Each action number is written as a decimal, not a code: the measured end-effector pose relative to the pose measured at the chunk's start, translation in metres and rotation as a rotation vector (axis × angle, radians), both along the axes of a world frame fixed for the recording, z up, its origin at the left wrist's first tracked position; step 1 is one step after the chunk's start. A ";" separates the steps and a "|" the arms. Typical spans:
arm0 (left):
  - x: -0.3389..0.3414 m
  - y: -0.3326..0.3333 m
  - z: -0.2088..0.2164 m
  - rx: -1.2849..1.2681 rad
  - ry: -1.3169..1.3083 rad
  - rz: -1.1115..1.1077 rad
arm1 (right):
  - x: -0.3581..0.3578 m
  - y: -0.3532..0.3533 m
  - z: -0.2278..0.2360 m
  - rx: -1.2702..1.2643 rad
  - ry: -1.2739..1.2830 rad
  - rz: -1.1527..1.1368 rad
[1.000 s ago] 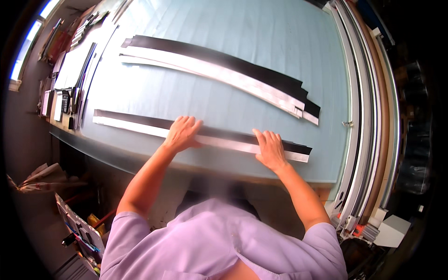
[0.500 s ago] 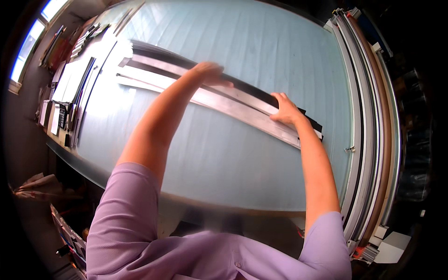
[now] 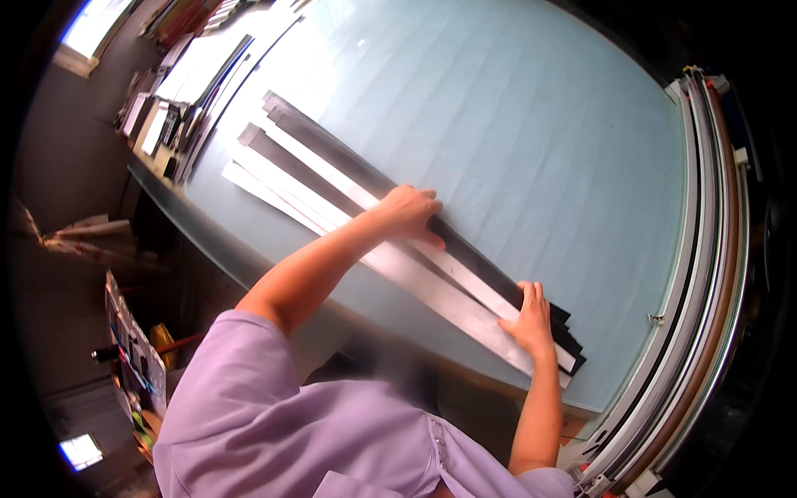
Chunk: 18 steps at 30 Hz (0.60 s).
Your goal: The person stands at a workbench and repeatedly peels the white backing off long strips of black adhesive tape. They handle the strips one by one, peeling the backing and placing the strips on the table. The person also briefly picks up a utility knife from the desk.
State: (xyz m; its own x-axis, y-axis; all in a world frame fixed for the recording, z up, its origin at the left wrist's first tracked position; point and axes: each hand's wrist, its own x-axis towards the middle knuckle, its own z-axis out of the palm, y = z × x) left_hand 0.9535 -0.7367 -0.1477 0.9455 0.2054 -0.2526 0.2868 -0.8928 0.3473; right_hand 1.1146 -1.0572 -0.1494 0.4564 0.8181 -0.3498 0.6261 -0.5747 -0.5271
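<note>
A bundle of long, narrow black strips [image 3: 332,148] lies slantwise on the pale blue tabletop [image 3: 531,158], with white strips [image 3: 398,267] along its near side. About mid-length, my left hand [image 3: 412,214] curls its fingers over the far edge of the black and white bundle, thumb on the near side. My right hand [image 3: 530,322] grips the same bundle close to its right end, fingers beyond the far edge and thumb on the white face. At both ends the strips are staggered unevenly. The lower white strips fan apart from the bundle towards the left.
A long metal rail [image 3: 704,249] runs along the table's right side. Papers and flat pieces [image 3: 199,70] are heaped beyond the table's left edge. The near table edge [image 3: 332,311] passes under my left forearm. At lower left stands a board [image 3: 137,357] with small items.
The bundle has come nearer to the table's front edge. My left hand, blurred over the strips before, now grips them; my right hand has moved nearer with its end. The view has turned.
</note>
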 end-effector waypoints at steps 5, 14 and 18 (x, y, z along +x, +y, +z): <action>-0.013 0.003 0.012 -0.050 -0.069 0.057 | -0.020 0.007 0.035 0.129 -0.120 0.000; -0.106 -0.086 0.005 0.269 -0.493 0.595 | 0.115 0.035 0.003 0.072 -0.210 0.075; -0.161 -0.117 -0.030 0.272 -0.180 0.630 | 0.154 0.038 -0.019 0.065 -0.307 0.103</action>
State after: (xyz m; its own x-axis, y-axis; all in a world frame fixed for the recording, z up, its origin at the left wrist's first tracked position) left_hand 0.7924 -0.8534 -0.1778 0.6482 0.7606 0.0350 0.7363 -0.6379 0.2260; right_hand 1.2682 -1.0188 -0.1681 0.4464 0.8815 -0.1541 0.8143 -0.4716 -0.3385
